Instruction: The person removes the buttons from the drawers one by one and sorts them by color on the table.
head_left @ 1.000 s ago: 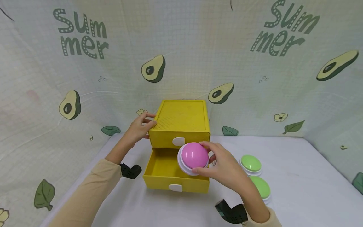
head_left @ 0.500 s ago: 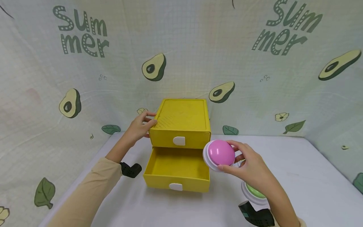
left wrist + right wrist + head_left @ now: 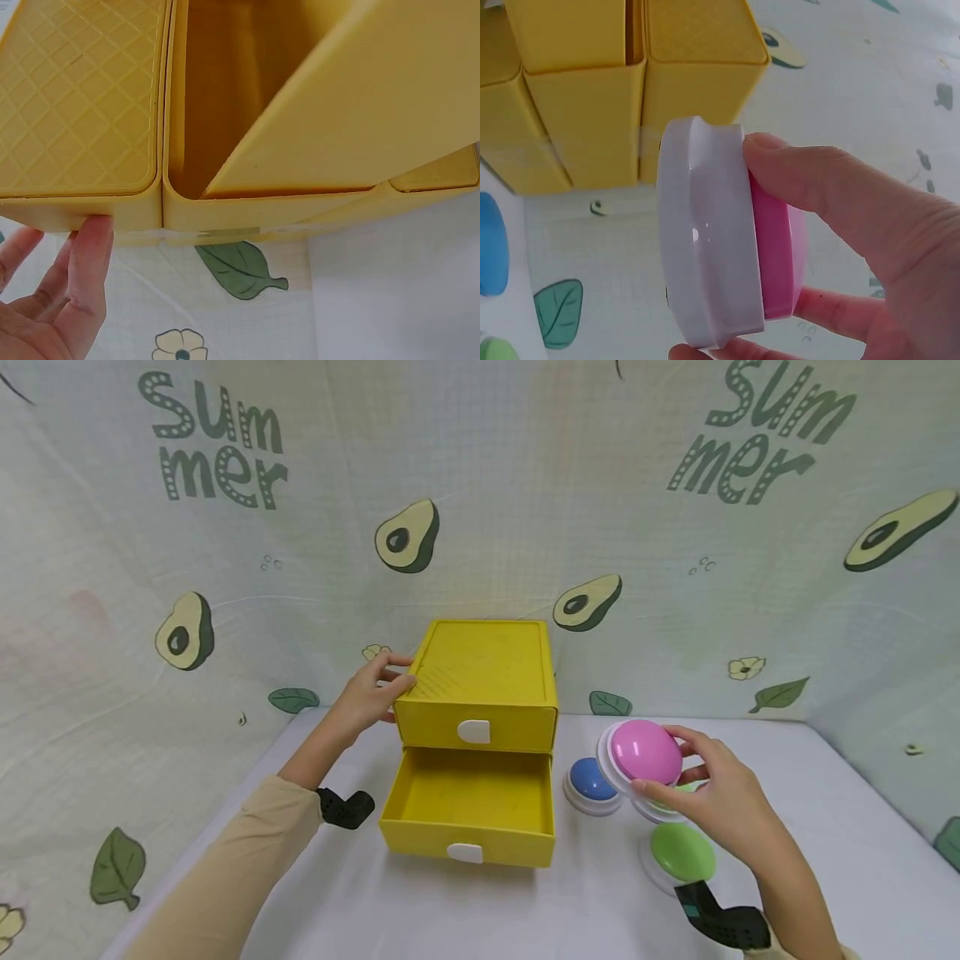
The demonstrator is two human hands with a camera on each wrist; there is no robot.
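On the far left of the table a beige sleeve runs up to a black wrist camera (image 3: 347,808) and then the left hand (image 3: 371,689). Its fingers are extended, not closed round anything; the tips rest against the left side of the yellow box (image 3: 480,660), up near the top edge.

The box stands on the white table (image 3: 337,902), in front of a cloth (image 3: 487,460) printed with avocados, leaves and the word "Summer". Its upper drawer (image 3: 431,727) is pushed in, a white tab on its front; the lower drawer (image 3: 405,841) is pulled out towards the person, with a matching tab.

Just right of the box sits a blue button (image 3: 592,779), white base flat on the table. Next comes the pink button (image 3: 647,752), held up in the air, clear of the box, tilted so that its dome faces the person and its white base points away to the left. Partly hidden behind it is one green button (image 3: 656,812); another green button (image 3: 682,852) lies nearer the person.

Furthest right, the right hand (image 3: 716,789) grips the pink button by the rim, thumb on one side and fingers on the other, a second wrist camera (image 3: 723,917) below it.
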